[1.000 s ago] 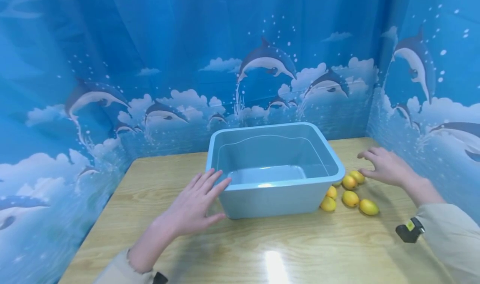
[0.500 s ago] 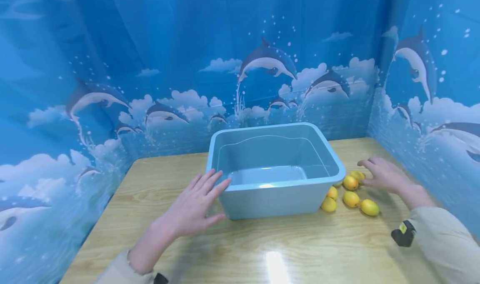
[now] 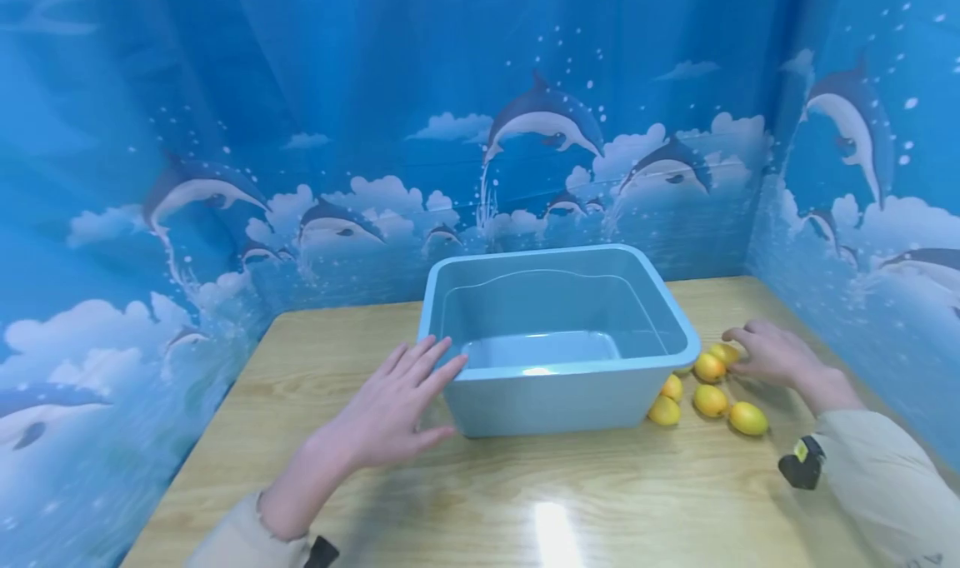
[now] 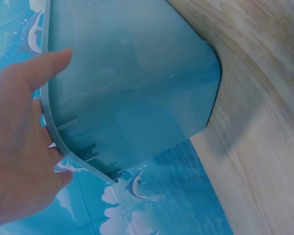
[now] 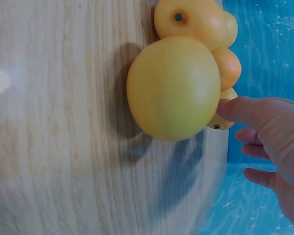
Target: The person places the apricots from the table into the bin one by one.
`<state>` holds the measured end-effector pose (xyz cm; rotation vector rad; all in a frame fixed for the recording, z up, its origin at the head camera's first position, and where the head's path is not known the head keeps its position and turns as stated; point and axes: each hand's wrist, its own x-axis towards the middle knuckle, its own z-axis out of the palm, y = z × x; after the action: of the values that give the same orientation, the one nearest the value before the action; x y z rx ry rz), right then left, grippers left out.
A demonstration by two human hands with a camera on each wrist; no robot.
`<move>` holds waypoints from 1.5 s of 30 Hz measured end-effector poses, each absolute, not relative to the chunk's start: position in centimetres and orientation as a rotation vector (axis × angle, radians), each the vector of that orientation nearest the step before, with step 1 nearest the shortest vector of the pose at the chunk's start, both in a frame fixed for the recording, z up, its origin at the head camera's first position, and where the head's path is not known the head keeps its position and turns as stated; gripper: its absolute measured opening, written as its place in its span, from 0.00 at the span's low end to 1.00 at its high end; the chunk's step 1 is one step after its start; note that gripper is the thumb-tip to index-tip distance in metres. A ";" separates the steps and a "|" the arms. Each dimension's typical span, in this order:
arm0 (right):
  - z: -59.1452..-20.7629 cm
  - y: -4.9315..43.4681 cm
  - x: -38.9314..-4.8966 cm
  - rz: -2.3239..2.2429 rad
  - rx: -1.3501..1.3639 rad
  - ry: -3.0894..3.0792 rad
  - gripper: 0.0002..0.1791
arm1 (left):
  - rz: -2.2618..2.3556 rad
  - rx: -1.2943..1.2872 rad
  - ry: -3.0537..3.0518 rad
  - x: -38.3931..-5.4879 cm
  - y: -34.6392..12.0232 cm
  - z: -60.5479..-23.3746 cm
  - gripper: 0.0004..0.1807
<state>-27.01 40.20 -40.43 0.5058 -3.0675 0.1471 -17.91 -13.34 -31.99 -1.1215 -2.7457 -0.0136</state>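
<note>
A light blue plastic bin [image 3: 558, 401] stands on the table. My left hand [image 3: 378, 414] is at its near left corner, fingers straight over the rim; in the left wrist view the thumb [image 4: 56, 62] lies across the bin's outer side. To the right of the bin lie several small yellow mangoes [image 3: 748, 419], some tinged orange or green. My right hand [image 3: 776, 356] reaches to the farthest mango [image 3: 724, 352], thumb and fingers spread about its right side. In the right wrist view the thumb tip [image 5: 225, 107] overlaps that mango, while the other fingers stand apart from it.
The wooden table [image 3: 480, 501] has a bright light reflection near its front. A blue curtain [image 3: 352, 118] printed with dolphins hangs at the back and both sides, close to my right hand. Part of the mango group is hidden behind the bin's right corner.
My right hand has lowered and moved in closer to the farthest mango. The left hand keeps its place at the bin corner. The head view has turned slightly left.
</note>
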 end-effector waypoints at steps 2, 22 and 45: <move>-40.5 40.3 -26.9 0.146 0.506 -3.072 0.26 | -0.002 -1.122 -2.760 -17.9 -13.2 -31.8 0.47; -41.7 40.7 -28.2 0.138 0.506 -3.067 0.25 | -0.040 -1.134 -2.752 -17.9 -13.2 -32.2 0.47; -36.8 40.9 -26.6 0.181 0.496 -3.036 0.29 | -0.050 -1.126 -2.742 -17.9 -13.2 -32.3 0.47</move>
<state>-26.59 40.92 -36.77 0.4960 -3.0362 0.1809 -17.94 -13.20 -32.30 -1.1257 -2.7420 -0.0505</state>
